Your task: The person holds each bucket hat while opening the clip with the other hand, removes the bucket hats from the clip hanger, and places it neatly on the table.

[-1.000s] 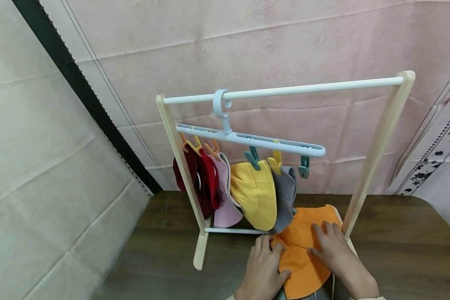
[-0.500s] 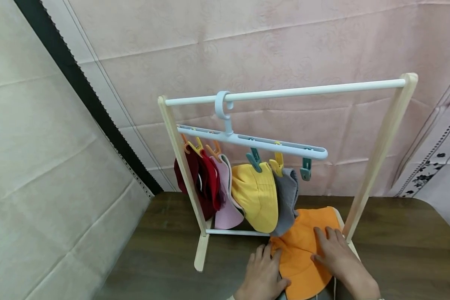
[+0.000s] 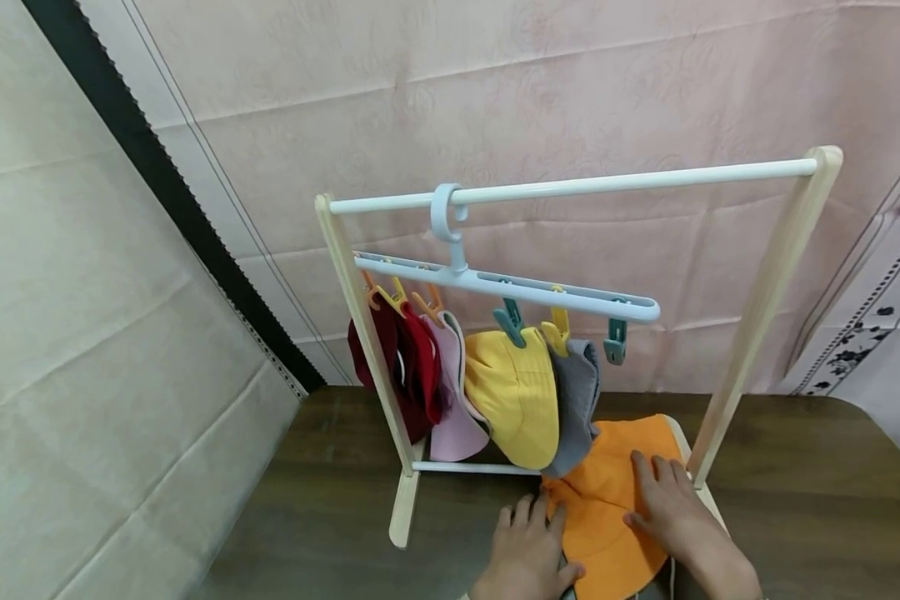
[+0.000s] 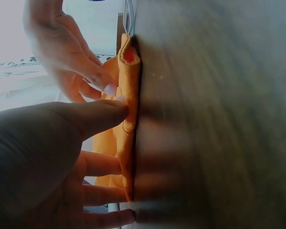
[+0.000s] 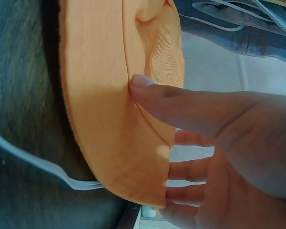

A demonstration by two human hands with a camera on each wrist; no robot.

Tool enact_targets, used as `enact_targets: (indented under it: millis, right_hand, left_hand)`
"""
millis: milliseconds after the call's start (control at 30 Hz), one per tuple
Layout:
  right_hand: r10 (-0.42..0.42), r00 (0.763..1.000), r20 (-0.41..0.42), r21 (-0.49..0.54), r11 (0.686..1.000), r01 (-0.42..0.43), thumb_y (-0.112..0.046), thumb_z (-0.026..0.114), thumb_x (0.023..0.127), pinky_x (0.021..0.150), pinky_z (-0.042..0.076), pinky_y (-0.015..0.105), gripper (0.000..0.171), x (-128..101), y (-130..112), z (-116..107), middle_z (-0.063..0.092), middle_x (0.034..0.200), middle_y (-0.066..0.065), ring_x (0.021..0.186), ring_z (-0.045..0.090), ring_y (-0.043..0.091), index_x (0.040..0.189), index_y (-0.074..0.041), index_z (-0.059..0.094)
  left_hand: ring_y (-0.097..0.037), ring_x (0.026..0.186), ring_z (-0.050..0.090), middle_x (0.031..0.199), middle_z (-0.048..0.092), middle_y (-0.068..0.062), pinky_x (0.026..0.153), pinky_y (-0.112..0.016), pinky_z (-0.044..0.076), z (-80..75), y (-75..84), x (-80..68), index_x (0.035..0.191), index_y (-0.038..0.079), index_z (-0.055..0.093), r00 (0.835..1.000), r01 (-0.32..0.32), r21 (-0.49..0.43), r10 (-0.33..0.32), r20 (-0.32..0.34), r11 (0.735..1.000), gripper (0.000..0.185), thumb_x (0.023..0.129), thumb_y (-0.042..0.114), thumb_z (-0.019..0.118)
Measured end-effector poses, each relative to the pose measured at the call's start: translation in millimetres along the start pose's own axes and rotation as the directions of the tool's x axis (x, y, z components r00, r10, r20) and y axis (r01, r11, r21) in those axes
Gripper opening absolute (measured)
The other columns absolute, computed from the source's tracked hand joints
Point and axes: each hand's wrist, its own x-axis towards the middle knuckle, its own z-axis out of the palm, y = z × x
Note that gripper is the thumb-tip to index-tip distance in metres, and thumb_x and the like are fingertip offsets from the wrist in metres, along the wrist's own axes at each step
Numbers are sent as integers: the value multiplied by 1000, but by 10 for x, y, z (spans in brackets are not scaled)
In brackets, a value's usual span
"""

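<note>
An orange bucket hat (image 3: 607, 508) lies flattened on the dark wooden table, in front of the rack's right side. My left hand (image 3: 527, 546) touches the hat's left edge, its thumb and fingers spread. On the hat's right side rests my right hand (image 3: 678, 508). In the right wrist view, the right thumb (image 5: 167, 102) presses near a seam of the hat, with the other fingers along its far edge. Thumb and fingers of the left hand lie along the hat's edge in the left wrist view, where the right hand (image 4: 71, 55) also shows.
A wooden rack (image 3: 765, 317) holds a blue hanger (image 3: 525, 287). Clipped beneath it are dark red, lilac, yellow (image 3: 513, 400) and grey hats (image 3: 573, 404). A green clip (image 3: 615, 342) at the hanger's right end holds nothing. A white cord (image 5: 52, 169) trails from the orange hat.
My left hand has drawn slightly down from the hat's left edge, its fingers spreading. My right hand stays on the hat with little movement.
</note>
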Motion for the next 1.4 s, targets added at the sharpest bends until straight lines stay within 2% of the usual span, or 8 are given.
enact_targets:
  millis: [433,600,700,867,1000,1167,1267,1400]
  right_hand:
    - [21,1000,-11,-3,1000,-21,-32,88,87,102,43,70,88,-8,-1,-8,48,134,43,126,45,64,145,18,44]
    - [37,999,24,22,999,-37,-36,86,89,100,44,71,89,-26,32,-21,48,135,43,126,46,64,147,16,43]
    - [26,1000,-2,61,998,-26,-33,83,92,98,45,71,82,-26,40,-65,50,133,44,123,49,64,145,17,45]
    - [54,997,-59,90,995,-49,-31,76,98,92,47,72,71,-62,-18,-190,50,133,46,120,49,67,144,16,48]
    - [24,976,-214,109,994,-1,-23,75,100,89,50,69,56,-172,-172,-300,55,129,40,116,56,60,138,13,56]
    - [-4,899,-437,159,984,82,-15,73,101,91,48,69,42,-331,-440,-459,57,133,31,119,56,52,136,5,60]
    - [-1,821,-571,211,966,148,-11,73,100,94,46,67,41,-420,-576,-546,58,135,26,123,55,49,137,0,60]
    - [-45,677,-735,211,933,291,-2,76,96,107,45,28,46,-481,-720,-674,62,130,20,116,59,39,139,0,60]
  left_hand:
    - [-17,140,42,161,37,10,103,-45,46,8,-3,21,156,39,46,1000,8,4,-8,15,1000,73,95,77,54]
    - [-16,120,55,143,54,9,89,-42,52,-62,-43,-17,142,37,62,996,-25,-80,18,-91,996,61,91,71,68]
    - [-12,100,60,121,64,8,76,-35,51,-137,-79,-59,128,32,72,974,-69,-147,35,-225,987,45,92,59,76]
    - [-6,85,62,104,70,10,69,-27,52,-285,-126,-168,115,25,79,908,-162,-271,36,-417,949,23,96,39,78]
    - [-6,91,66,106,72,11,73,-26,55,-414,-140,-253,111,25,79,816,-223,-318,-2,-578,921,15,98,32,78]
    - [-11,101,65,113,70,7,83,-29,57,-624,-223,-321,112,21,77,591,-325,-289,-45,-805,900,17,96,24,80]
    - [-15,106,65,117,69,4,87,-32,56,-766,-327,-347,113,16,77,474,-374,-252,-50,-879,892,19,94,19,81]
    - [-21,112,63,123,67,-2,93,-38,54,-1001,-505,-382,116,12,75,381,-380,-206,-50,-923,902,23,94,18,80]
